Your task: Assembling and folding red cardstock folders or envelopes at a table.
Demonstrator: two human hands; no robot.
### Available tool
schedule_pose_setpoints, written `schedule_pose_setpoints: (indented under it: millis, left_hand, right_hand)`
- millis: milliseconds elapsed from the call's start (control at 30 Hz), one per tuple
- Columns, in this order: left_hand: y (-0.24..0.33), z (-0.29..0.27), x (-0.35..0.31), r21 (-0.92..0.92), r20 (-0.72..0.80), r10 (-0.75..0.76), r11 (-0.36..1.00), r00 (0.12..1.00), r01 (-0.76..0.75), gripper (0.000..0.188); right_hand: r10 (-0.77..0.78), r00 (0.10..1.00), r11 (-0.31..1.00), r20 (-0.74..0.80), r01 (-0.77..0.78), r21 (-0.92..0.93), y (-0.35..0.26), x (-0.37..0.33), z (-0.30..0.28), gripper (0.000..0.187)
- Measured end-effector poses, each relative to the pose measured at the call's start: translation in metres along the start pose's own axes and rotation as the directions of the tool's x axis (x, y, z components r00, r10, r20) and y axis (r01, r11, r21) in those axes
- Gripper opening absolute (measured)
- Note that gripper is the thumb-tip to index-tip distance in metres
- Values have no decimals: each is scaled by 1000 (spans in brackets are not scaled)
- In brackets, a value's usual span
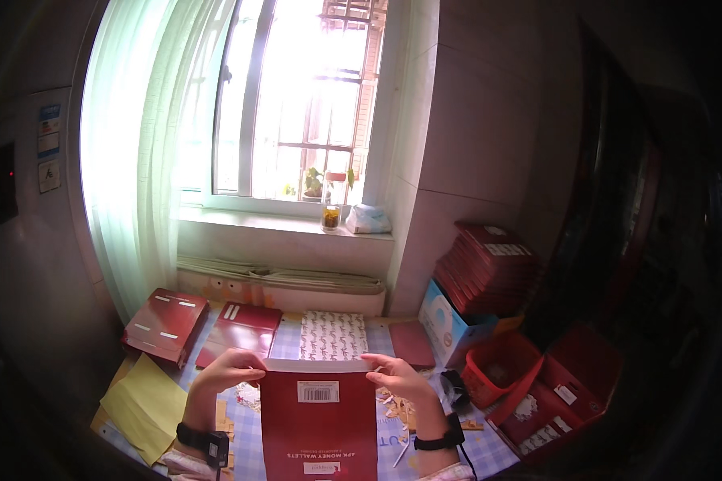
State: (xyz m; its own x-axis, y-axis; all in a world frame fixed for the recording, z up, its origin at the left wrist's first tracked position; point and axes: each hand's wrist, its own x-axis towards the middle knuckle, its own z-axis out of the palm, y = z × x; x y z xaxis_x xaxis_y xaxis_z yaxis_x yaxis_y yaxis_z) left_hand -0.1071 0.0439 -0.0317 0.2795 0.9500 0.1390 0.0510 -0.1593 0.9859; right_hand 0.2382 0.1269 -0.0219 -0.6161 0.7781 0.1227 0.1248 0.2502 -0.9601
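Observation:
In front of me a flat red cardboard packet [318, 429] carries a barcode label and a smaller white label. A white strip [319, 365] runs along its far edge. My left hand [231, 370] pinches the far left corner between thumb and fingers. At the far right corner my right hand [397, 377] grips the same packet. Beyond it lie a dark red folder-like piece [241, 333], a white patterned sheet [332, 335] and a smaller red piece [405, 345]. The packet hides the table beneath it, and its near end leaves the view.
A red box [168, 321] and yellow paper [146, 407] lie on the left. At right, stacked red packets [489, 268] rest on a blue-white box [451, 321], near a red bin [501, 365] and an open red box [565, 393]. Scraps [397, 407] litter the checked tablecloth.

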Motion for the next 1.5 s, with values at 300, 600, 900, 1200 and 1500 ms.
schedule_pose_setpoints:
  millis: [300, 600, 900, 1200, 1500]
  left_hand:
    - [-63, 9, -13, 51, 177, -435, 900, 883, 433, 15]
    - [-94, 32, -29, 316, 120, -269, 923, 956, 220, 38]
    - [-102, 49, -31, 755, 97, -93, 656, 991, -12, 33]
    - [-99, 54, -29, 735, 120, -62, 676, 991, -47, 28]
    - [-92, 62, -31, 771, 158, 80, 613, 984, -173, 20]
  right_hand:
    - [320, 905, 941, 281, -268, -209, 71, 2, 17, 28]
    - [27, 960, 862, 277, 118, -493, 96, -18, 53, 23]
    - [-261, 932, 629, 251, 362, -689, 100, -30, 75, 21]
    - [-294, 931, 511, 219, 346, -787, 93, -32, 94, 38]
    - [-337, 915, 513, 222, 376, -772, 92, -30, 100, 23]
